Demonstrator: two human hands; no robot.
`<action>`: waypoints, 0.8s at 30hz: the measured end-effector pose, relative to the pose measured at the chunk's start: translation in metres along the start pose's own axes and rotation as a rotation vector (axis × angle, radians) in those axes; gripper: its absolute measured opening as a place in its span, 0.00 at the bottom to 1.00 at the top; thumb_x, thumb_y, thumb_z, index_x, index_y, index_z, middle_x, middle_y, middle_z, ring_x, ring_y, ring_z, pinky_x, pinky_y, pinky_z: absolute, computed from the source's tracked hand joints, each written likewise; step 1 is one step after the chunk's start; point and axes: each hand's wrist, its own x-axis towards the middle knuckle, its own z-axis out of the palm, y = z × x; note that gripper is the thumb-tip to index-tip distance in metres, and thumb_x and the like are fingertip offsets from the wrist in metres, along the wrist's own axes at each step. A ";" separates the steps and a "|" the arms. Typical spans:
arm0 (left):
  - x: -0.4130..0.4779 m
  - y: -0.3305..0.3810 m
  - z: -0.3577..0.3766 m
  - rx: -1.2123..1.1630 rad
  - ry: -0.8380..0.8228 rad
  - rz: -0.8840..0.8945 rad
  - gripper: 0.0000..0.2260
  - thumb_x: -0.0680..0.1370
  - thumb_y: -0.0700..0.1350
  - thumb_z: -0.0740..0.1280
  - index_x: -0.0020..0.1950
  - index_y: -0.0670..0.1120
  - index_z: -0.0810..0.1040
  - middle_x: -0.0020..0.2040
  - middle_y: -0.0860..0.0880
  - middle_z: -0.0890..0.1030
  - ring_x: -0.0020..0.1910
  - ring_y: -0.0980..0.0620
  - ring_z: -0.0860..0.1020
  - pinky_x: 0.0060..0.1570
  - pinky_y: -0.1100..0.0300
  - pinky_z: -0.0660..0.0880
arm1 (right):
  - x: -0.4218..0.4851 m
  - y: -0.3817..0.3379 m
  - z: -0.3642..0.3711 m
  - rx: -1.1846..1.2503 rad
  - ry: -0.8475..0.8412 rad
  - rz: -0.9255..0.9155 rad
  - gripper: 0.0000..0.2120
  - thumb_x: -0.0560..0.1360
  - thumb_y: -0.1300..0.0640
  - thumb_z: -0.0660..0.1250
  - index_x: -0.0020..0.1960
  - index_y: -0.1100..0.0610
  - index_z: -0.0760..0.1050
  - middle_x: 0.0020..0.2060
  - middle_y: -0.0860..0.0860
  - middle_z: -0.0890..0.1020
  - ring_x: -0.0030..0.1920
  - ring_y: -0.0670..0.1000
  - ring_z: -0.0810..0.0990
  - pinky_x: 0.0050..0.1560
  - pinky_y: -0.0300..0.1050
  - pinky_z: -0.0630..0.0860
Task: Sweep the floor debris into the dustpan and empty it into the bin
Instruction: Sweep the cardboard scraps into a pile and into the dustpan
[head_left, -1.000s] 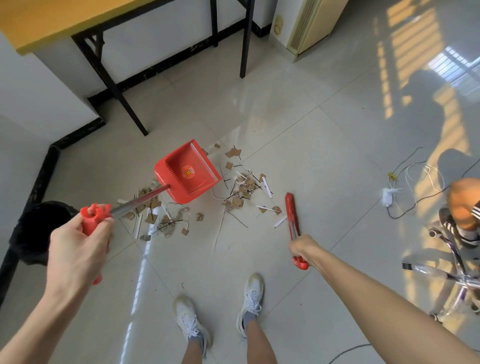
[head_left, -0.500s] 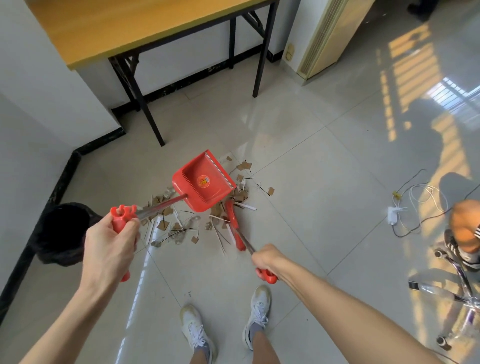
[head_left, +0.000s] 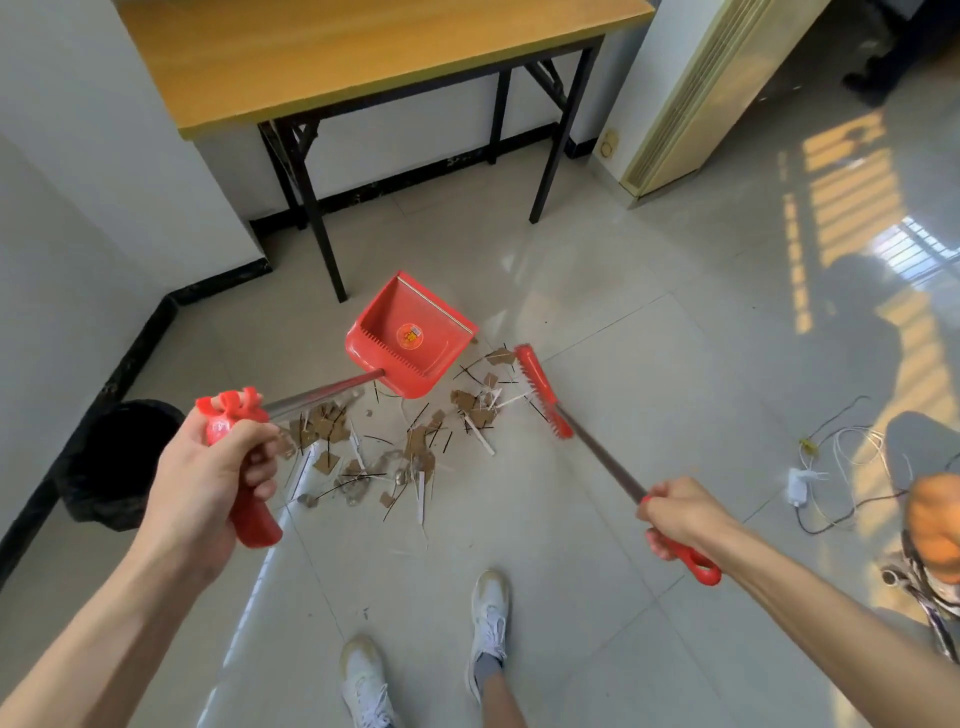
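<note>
Bin (head_left: 111, 462) sits far left by wall; dustpan (head_left: 410, 340) w/ long stiff handle, left hand (head_left: 208, 483) clenched on its red grip; broom (head_left: 543, 397) grasped by right hand (head_left: 680, 514) at handle end; debris (head_left: 400, 441) (light card scraps, thin sticks) btwn them, likely skitters.

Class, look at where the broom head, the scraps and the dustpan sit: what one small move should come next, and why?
Probably draw the broom head leftward through the scraps towards the dustpan. The pan looks empty, the pile lies on the floor beside it, and the right hand holds the broom at the pile's right edge.
</note>
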 end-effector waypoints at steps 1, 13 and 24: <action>0.003 -0.002 0.005 -0.004 -0.001 -0.001 0.12 0.79 0.30 0.63 0.52 0.48 0.74 0.29 0.52 0.74 0.23 0.58 0.65 0.20 0.66 0.64 | 0.021 -0.001 -0.007 0.012 0.030 0.008 0.02 0.74 0.69 0.62 0.44 0.65 0.72 0.21 0.59 0.75 0.21 0.54 0.75 0.28 0.47 0.78; 0.046 -0.056 0.056 0.040 0.102 0.115 0.09 0.81 0.32 0.61 0.52 0.46 0.73 0.25 0.54 0.68 0.19 0.59 0.61 0.21 0.65 0.52 | 0.192 -0.038 0.014 0.124 0.148 0.085 0.09 0.74 0.71 0.57 0.36 0.64 0.68 0.23 0.58 0.71 0.14 0.49 0.66 0.21 0.35 0.65; 0.057 -0.069 0.049 0.060 0.147 0.129 0.12 0.80 0.33 0.62 0.52 0.50 0.75 0.24 0.58 0.65 0.19 0.61 0.60 0.21 0.68 0.54 | 0.096 -0.023 0.082 -0.304 -0.136 -0.069 0.06 0.70 0.67 0.57 0.38 0.63 0.72 0.27 0.58 0.77 0.19 0.53 0.74 0.20 0.39 0.69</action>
